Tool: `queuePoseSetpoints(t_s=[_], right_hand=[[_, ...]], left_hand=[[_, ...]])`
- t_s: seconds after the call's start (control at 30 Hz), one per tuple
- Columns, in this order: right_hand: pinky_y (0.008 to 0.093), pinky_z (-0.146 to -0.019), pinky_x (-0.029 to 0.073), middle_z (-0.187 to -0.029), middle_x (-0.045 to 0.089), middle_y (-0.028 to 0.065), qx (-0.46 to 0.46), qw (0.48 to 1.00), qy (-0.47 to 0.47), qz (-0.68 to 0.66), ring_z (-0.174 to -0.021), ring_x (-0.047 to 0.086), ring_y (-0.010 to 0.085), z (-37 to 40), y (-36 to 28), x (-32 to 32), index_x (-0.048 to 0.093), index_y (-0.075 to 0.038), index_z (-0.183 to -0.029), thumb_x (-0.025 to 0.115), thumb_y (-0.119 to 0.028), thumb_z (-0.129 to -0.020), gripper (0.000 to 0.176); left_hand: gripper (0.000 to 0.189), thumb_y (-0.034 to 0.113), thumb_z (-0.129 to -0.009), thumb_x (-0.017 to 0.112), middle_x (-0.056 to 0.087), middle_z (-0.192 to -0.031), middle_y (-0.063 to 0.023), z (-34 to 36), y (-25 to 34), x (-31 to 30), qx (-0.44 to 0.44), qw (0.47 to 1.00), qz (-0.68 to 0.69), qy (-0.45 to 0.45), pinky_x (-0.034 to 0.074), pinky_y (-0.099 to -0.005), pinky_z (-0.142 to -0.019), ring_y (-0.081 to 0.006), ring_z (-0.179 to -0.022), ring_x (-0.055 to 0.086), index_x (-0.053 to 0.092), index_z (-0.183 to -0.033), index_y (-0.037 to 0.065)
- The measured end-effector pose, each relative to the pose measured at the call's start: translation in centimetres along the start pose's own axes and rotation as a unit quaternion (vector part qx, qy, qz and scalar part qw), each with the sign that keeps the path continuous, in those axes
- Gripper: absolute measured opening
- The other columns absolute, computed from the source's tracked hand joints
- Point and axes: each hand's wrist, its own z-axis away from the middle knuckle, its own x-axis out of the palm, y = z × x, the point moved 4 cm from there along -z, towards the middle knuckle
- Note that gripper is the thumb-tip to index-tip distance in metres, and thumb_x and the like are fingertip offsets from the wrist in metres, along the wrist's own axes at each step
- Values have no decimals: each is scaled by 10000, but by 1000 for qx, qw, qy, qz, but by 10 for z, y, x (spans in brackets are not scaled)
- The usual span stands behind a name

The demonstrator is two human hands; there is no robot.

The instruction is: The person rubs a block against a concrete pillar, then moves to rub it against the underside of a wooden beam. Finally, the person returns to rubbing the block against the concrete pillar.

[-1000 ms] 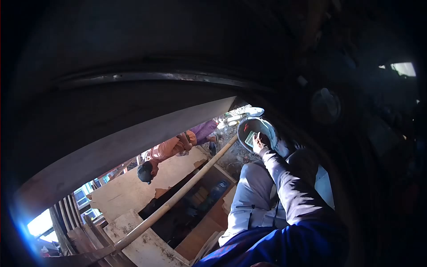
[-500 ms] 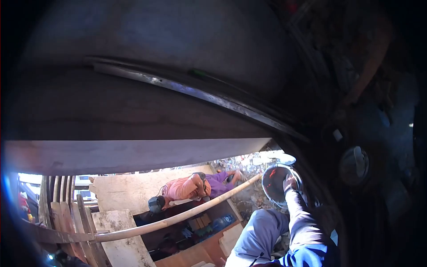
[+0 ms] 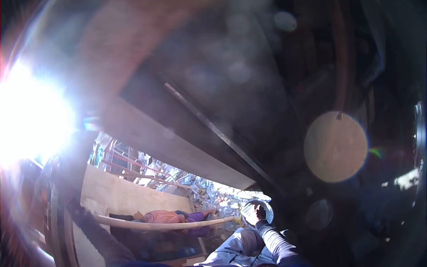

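A bucket [image 3: 269,211] with a pale rim sits beside my bent knee, its mouth facing up toward me. My right hand [image 3: 254,214] is over that mouth, fingers curled at the bucket; strong sun and shadow split the hand, hiding the grip's detail. On the left, my dark-sleeved left arm reaches up toward wooden posts [image 3: 66,238]. My left hand [image 3: 76,208] is a dark shape close to them, its fingers lost in shadow. A long bamboo pole [image 3: 169,225] runs crosswise between my two arms.
Past the pole, a person in an orange top [image 3: 163,216] bends low beside a pale plywood panel [image 3: 115,189]. Litter [image 3: 213,191] covers the ground beyond. A dark overhanging roof with a pale edge [image 3: 178,144] slopes close overhead. Sun glare whites out the left side.
My view has swung and tilted, bringing in sun glare at left. My left arm has come into view by the posts. The right hand stays at the bucket, now lower and further left in view.
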Motion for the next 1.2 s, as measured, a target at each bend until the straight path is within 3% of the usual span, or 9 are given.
queuePoseSetpoints(t_s=[0.13, 0.23, 0.27, 0.43, 0.6, 0.77, 0.97, 1.03, 1.2], right_hand=[[474, -997, 399, -1292, 488, 246, -98, 955, 45, -278, -1193, 482, 371, -3, -35, -91, 364, -6, -1388, 823, -432, -599, 1007], [450, -925, 451, -1205, 491, 191, -155, 965, 64, -201, -1102, 524, 322, 35, -134, -266, 426, -9, -1316, 847, -288, -598, 878], [444, -913, 457, -1169, 489, 174, -180, 968, 63, -164, -1077, 532, 313, 45, -168, -324, 437, -5, -1302, 845, -271, -598, 856], [423, -906, 455, -1145, 484, 165, -385, 914, 121, -47, -1073, 519, 305, 128, -352, -541, 434, 2, -1288, 827, -152, -582, 822], [444, -854, 465, -1174, 482, 213, -554, 771, 270, 162, -1048, 527, 349, 157, -524, -652, 419, 47, -1277, 828, -176, -621, 805], [421, -839, 441, -1105, 546, 145, -672, 611, 300, 292, -987, 538, 309, 94, -670, -658, 471, -22, -1334, 784, -154, -630, 781], [387, -809, 444, -1088, 531, 62, -705, 511, 364, 331, -938, 529, 244, -5, -775, -627, 492, -131, -1344, 767, -207, -665, 736], [385, -824, 435, -1086, 535, 54, -677, 516, 421, 314, -937, 531, 244, -21, -789, -620, 516, -129, -1326, 739, -221, -714, 658], [394, -873, 398, -1115, 528, 33, -753, 464, 178, 431, -1025, 497, 219, -61, -683, -534, 622, -153, -1208, 651, -222, -797, 417]], left_hand=[[379, 25, -850, 554, 582, -1100, -37, 15, -9, 15, 23, 998, -57, -15, 512, -320, -828, -223, -971, 592, 519, -1219, 105], [250, 221, -868, 609, 616, -908, -39, -31, 78, -50, 44, 989, 140, -15, 477, -325, -678, -222, -778, 601, 595, -1083, 93], [350, 386, -895, 560, 619, -768, -63, -34, 46, -22, -195, 888, 399, -121, 459, -332, -652, -255, -675, 590, 625, -981, 53], [313, 395, -891, 618, 581, -593, -85, -28, 46, -18, -141, 916, 376, -7, 452, -385, -535, -297, -564, 618, 639, -867, 83], [322, 400, -862, 653, 535, -518, -77, -29, 37, -19, -135, 914, 381, -42, 459, -371, -491, -271, -491, 600, 615, -830, 82], [326, 401, -833, 678, 544, -518, -77, -30, 35, -20, -136, 909, 392, -38, 485, -372, -515, -259, -511, 617, 626, -863, 80], [374, 429, -808, 686, 596, -601, -71, -29, 33, -18, -133, 914, 380, -50, 498, -348, -546, -240, -547, 632, 640, -883, 65], [383, 432, -801, 693, 602, -614, -70, -30, 33, -19, -128, 919, 372, -35, 500, -341, -547, -235, -549, 633, 641, -879, 61], [344, 355, -778, 737, 511, -511, 5, -32, 33, -19, -126, 915, 383, -14, 466, -312, -493, -172, -464, 574, 640, -959, 79]])
